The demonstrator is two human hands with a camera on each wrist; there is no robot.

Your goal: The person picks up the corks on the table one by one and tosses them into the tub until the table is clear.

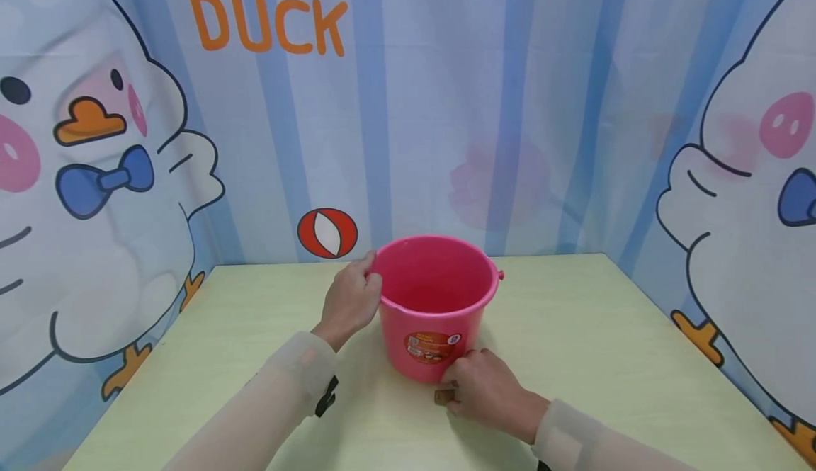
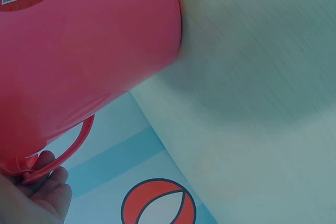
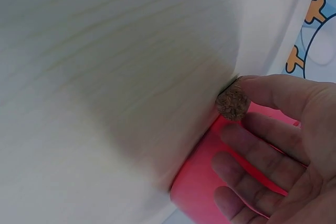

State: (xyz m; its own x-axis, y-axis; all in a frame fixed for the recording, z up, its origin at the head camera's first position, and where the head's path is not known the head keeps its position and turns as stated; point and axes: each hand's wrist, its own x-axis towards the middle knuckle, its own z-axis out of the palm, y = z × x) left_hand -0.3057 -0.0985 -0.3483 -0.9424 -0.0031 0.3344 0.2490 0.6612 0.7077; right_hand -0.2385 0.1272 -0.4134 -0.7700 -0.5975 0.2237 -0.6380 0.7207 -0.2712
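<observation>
A pink plastic bucket stands on the pale wooden table, its wide mouth facing up and an orange-red label on its near side. My left hand grips the bucket's rim at the left. In the left wrist view its fingers curl at the lug where the pink handle joins, and the handle hangs down along the wall. Low in front of the bucket, my right hand pinches a small brown cork between thumb and index finger. The cork is right at the tabletop, beside the bucket's base.
The pale table runs back to a striped blue curtain printed with ducks and a red-and-white ball. Duck-printed cloth also borders the table's left and right sides. On the bucket's right rim sits a small pink lug.
</observation>
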